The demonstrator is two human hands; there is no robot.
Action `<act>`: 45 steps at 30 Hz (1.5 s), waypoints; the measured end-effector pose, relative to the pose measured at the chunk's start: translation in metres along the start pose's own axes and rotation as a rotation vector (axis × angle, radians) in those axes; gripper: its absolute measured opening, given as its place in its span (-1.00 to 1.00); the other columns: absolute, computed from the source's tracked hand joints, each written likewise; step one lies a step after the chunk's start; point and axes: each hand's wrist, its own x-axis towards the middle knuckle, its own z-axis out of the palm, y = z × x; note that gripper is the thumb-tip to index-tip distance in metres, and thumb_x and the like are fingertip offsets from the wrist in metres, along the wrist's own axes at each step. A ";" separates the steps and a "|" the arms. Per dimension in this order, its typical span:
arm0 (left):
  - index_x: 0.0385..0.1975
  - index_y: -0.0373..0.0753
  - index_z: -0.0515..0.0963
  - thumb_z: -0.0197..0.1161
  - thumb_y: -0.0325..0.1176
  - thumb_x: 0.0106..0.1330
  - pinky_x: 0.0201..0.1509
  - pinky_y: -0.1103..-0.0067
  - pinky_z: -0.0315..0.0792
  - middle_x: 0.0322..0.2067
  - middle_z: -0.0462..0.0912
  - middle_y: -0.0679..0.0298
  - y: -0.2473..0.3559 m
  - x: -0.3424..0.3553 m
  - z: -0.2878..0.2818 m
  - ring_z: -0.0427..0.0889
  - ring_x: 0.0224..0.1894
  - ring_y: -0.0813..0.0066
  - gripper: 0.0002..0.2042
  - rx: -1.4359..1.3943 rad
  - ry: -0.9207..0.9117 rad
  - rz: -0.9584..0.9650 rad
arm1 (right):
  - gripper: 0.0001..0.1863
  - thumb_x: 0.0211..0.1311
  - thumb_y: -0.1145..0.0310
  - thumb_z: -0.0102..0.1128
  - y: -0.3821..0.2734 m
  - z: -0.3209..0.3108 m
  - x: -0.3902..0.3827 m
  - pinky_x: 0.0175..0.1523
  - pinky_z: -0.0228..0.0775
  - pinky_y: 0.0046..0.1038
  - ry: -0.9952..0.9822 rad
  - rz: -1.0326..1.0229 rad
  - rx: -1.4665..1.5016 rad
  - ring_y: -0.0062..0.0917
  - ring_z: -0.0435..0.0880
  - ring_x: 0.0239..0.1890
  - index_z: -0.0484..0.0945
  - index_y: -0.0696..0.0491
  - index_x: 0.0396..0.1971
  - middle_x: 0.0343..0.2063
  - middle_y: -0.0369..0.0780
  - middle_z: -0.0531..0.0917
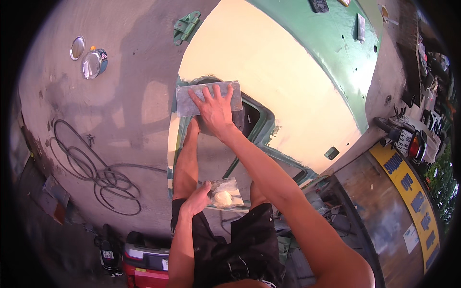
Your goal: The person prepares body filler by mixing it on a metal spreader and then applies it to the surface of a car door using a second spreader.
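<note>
A large green metal panel (331,53), its middle coated in smooth cream putty (249,53), lies before me. My right hand (217,106) is spread over a wide, flat grey spreader (185,104), fingers on its upper face and thumb hidden. That spreader sits over the panel's near left edge, beside a framed cutout (252,120). Lower down, close to my knees, my left hand (196,199) grips the left edge of a small square mixing plate (230,184). On the plate rests a lump of cream putty (223,198).
On the concrete to the left stand a tin (92,65) and a round lid (78,48). A coiled dark hose (91,175) runs to the panel. A green hinge (186,28) juts from the panel's far left corner. A motorcycle (408,139) and yellow sign (408,192) are at right.
</note>
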 end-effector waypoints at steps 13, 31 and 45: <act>0.26 -0.43 0.16 -0.22 0.03 0.49 0.40 0.29 0.13 0.27 0.25 0.10 -0.029 0.029 -0.024 0.25 0.31 0.27 -0.39 -0.097 -0.137 0.095 | -0.35 0.04 0.55 0.03 0.176 -0.066 0.074 0.01 0.20 0.04 0.297 0.474 0.000 -0.21 0.35 0.02 0.43 -0.30 0.19 -0.03 -0.18 0.45; 0.25 -0.45 0.17 -0.25 -0.02 0.52 0.41 0.33 0.10 0.26 0.27 0.09 -0.021 0.020 -0.010 0.25 0.30 0.26 -0.42 -0.081 0.007 0.021 | -0.34 -0.03 0.54 0.11 0.148 -0.044 0.049 0.02 0.18 0.04 0.269 0.320 0.045 -0.32 0.39 -0.07 0.50 -0.33 0.14 -0.17 -0.24 0.49; 0.23 -0.41 0.19 -0.21 0.03 0.50 0.35 0.32 0.18 0.23 0.29 0.12 -0.030 0.033 -0.028 0.28 0.26 0.31 -0.42 -0.080 -0.067 0.051 | -0.30 0.09 0.40 0.15 0.124 -0.012 -0.101 0.33 -0.06 0.11 -0.110 -0.075 -0.035 -0.27 0.31 0.21 0.28 -0.32 0.30 0.04 -0.23 0.42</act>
